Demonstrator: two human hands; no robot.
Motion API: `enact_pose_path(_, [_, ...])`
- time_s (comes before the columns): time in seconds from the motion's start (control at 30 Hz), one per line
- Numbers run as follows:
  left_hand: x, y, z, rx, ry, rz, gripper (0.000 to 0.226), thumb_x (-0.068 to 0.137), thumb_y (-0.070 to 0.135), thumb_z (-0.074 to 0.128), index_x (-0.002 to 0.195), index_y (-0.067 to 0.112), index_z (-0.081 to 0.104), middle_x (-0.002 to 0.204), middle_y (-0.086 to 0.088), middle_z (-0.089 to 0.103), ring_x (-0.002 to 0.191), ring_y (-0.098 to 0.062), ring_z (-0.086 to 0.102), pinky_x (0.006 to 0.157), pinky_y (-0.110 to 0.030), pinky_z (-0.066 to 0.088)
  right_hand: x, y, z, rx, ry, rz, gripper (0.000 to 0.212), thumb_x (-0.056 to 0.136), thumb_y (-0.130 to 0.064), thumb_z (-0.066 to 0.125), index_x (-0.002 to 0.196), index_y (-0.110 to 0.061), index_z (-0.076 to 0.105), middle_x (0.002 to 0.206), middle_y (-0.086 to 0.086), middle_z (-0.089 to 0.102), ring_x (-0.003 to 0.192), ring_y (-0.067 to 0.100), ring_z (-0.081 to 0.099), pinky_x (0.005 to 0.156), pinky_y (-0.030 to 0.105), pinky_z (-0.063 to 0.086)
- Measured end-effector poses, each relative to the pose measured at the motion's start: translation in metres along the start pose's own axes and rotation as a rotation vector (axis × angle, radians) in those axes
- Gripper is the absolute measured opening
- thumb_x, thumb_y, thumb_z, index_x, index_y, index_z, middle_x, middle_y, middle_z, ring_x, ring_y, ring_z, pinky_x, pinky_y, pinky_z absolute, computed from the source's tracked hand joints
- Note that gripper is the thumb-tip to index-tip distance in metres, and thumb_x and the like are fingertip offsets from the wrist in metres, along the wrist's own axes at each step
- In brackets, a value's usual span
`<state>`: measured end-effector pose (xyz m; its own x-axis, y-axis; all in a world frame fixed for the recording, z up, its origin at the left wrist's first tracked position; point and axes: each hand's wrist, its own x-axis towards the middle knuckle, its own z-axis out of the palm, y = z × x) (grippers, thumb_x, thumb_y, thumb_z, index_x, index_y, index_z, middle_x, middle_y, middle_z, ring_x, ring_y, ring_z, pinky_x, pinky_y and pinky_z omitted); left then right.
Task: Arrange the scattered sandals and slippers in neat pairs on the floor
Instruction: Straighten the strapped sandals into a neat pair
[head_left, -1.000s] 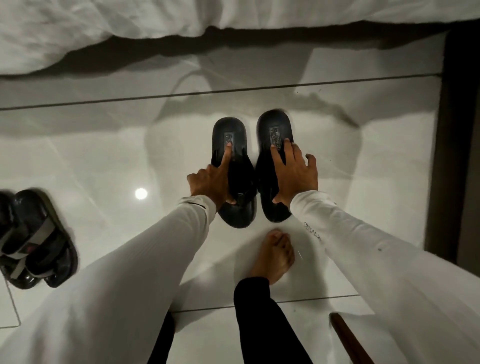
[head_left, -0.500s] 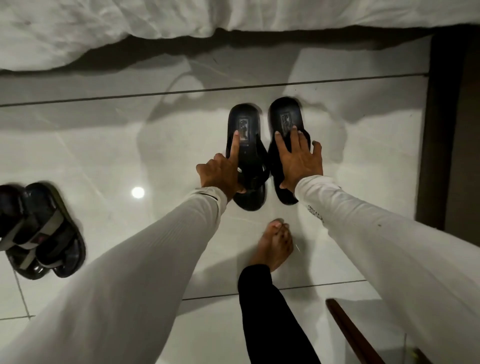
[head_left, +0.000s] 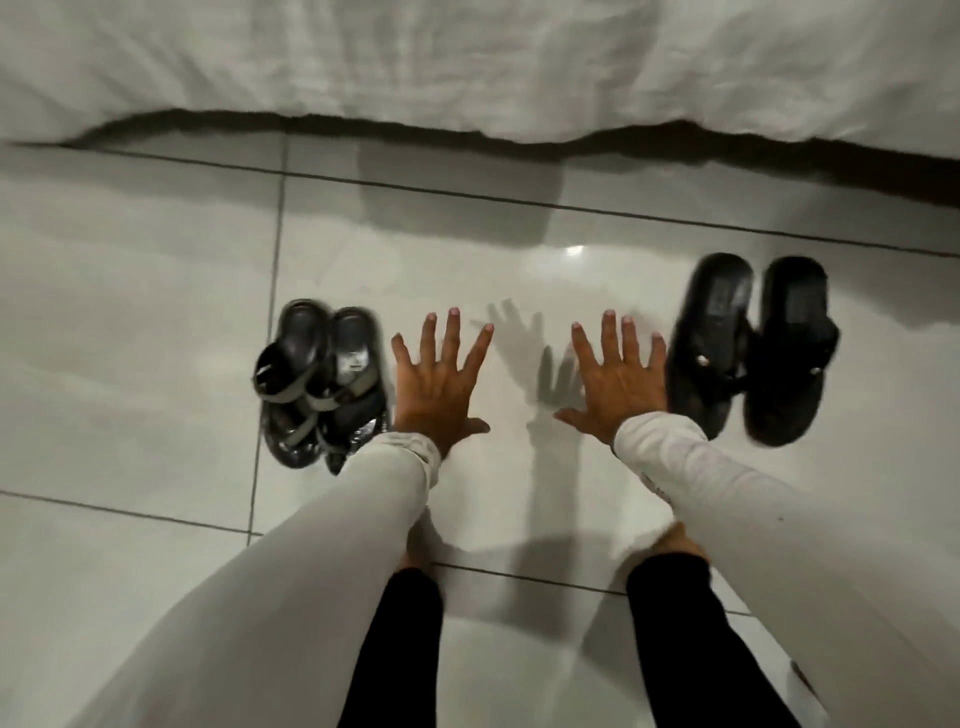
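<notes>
Two black slippers (head_left: 750, 348) lie side by side on the white tiled floor at the right, toes pointing toward the bed. A pair of black sandals with grey straps (head_left: 322, 382) lies together at the left, one partly overlapping the other. My left hand (head_left: 439, 382) hovers between the two pairs, just right of the sandals, fingers spread, holding nothing. My right hand (head_left: 618, 379) is spread the same way just left of the slippers, also holding nothing. Both hands cast shadows on the tiles between them.
A white bedsheet (head_left: 467, 62) hangs over the far edge of the floor with a dark gap beneath it. My bare feet (head_left: 675, 540) and black trouser legs stand on the tiles below my arms. Glossy floor tiles (head_left: 130, 338) stretch to the left.
Both hands have let go of the black slippers and spread open. The view has swung left, so the slippers now sit at the right and the sandals near the middle left.
</notes>
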<state>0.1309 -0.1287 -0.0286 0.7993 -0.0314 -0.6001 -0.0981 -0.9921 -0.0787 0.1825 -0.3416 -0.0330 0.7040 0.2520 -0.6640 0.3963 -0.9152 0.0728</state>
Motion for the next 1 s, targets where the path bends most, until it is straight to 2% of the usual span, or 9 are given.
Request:
enact_pose_path(0.1, [-0.028, -0.074, 0.026, -0.030, -0.018, -0.071, 0.136, 0.064, 0.080, 0.068, 0.160, 0.030, -0.013, 0.169, -0.016, -0.009, 0.156, -0.043, 0.003, 0.115, -0.072, 0.016, 0.012, -0.082, -0.012, 0.001, 0.007, -0.064, 0.117, 0.077, -0.077, 0.057, 0.161, -0.025, -0.006, 0.168, 0.018, -0.009, 0.156, 0.040, -0.006, 0.121, 0.065, 0.003])
enact_pose_path(0.27, [-0.062, -0.175, 0.069, -0.055, -0.062, -0.130, 0.129, 0.067, 0.075, 0.069, 0.161, 0.030, -0.006, 0.169, -0.018, 0.000, 0.154, -0.044, 0.011, 0.113, -0.069, 0.024, 0.028, -0.198, -0.020, 0.029, 0.003, -0.121, 0.118, 0.076, -0.076, 0.061, 0.161, -0.024, -0.002, 0.169, 0.019, -0.003, 0.156, 0.038, -0.001, 0.121, 0.064, 0.006])
enact_pose_path(0.47, [-0.076, -0.257, 0.108, -0.017, -0.081, -0.166, 0.130, 0.067, 0.077, 0.069, 0.162, 0.028, -0.006, 0.169, -0.019, 0.006, 0.151, -0.045, 0.021, 0.107, -0.063, 0.035, 0.043, -0.289, -0.022, 0.026, -0.034, -0.208, 0.128, 0.070, -0.064, 0.077, 0.162, -0.020, -0.001, 0.168, 0.019, 0.001, 0.156, 0.038, 0.001, 0.121, 0.062, 0.009])
enact_pose_path(0.57, [-0.062, -0.272, 0.117, 0.033, -0.110, -0.144, 0.131, 0.067, 0.073, 0.073, 0.162, 0.027, -0.005, 0.168, -0.022, 0.006, 0.141, -0.043, 0.039, 0.100, -0.056, 0.044, 0.056, -0.314, -0.012, 0.017, -0.026, -0.257, 0.130, 0.070, -0.058, 0.080, 0.161, -0.015, -0.001, 0.168, 0.021, -0.001, 0.156, 0.038, 0.002, 0.122, 0.062, 0.011])
enact_pose_path(0.63, [-0.046, -0.274, 0.121, 0.074, -0.169, -0.110, 0.132, 0.068, 0.071, 0.075, 0.161, 0.028, -0.007, 0.166, -0.025, 0.009, 0.120, -0.037, 0.058, 0.089, -0.047, 0.050, 0.060, -0.323, 0.000, 0.032, -0.009, -0.259, 0.126, 0.072, -0.057, 0.079, 0.161, -0.014, 0.001, 0.168, 0.022, 0.001, 0.156, 0.038, 0.004, 0.121, 0.064, 0.011])
enact_pose_path(0.7, [-0.032, -0.272, 0.122, 0.067, -0.220, -0.082, 0.131, 0.069, 0.068, 0.076, 0.161, 0.030, -0.008, 0.158, -0.027, 0.027, 0.094, -0.029, 0.067, 0.074, -0.039, 0.052, 0.061, -0.328, 0.012, 0.016, -0.032, -0.247, 0.123, 0.074, -0.057, 0.076, 0.161, -0.013, 0.002, 0.168, 0.022, 0.001, 0.156, 0.038, 0.003, 0.120, 0.067, 0.009])
enact_pose_path(0.77, [-0.018, -0.268, 0.125, 0.064, -0.250, -0.092, 0.130, 0.069, 0.067, 0.077, 0.161, 0.033, -0.008, 0.134, -0.020, 0.050, 0.077, -0.023, 0.062, 0.065, -0.035, 0.046, 0.067, -0.331, 0.027, 0.007, -0.016, -0.219, 0.120, 0.077, -0.059, 0.073, 0.161, -0.012, 0.001, 0.168, 0.021, -0.002, 0.156, 0.038, 0.001, 0.120, 0.068, 0.007])
enact_pose_path(0.83, [-0.006, -0.263, 0.128, 0.061, -0.286, -0.112, 0.130, 0.069, 0.067, 0.077, 0.160, 0.035, -0.011, 0.115, -0.014, 0.058, 0.070, -0.021, 0.052, 0.062, -0.034, 0.042, 0.073, -0.331, 0.036, 0.018, 0.010, -0.198, 0.116, 0.080, -0.059, 0.070, 0.161, -0.014, 0.002, 0.168, 0.020, -0.005, 0.156, 0.037, 0.001, 0.119, 0.068, 0.006])
enact_pose_path(1.0, [0.013, -0.256, 0.122, 0.054, -0.285, -0.161, 0.127, 0.074, 0.065, 0.075, 0.158, 0.038, -0.017, 0.110, -0.014, 0.059, 0.065, -0.020, 0.047, 0.062, -0.034, 0.039, 0.087, -0.316, 0.040, 0.041, 0.056, -0.206, 0.109, 0.084, -0.055, 0.068, 0.162, -0.017, 0.002, 0.169, 0.018, -0.005, 0.157, 0.033, 0.002, 0.118, 0.069, 0.006])
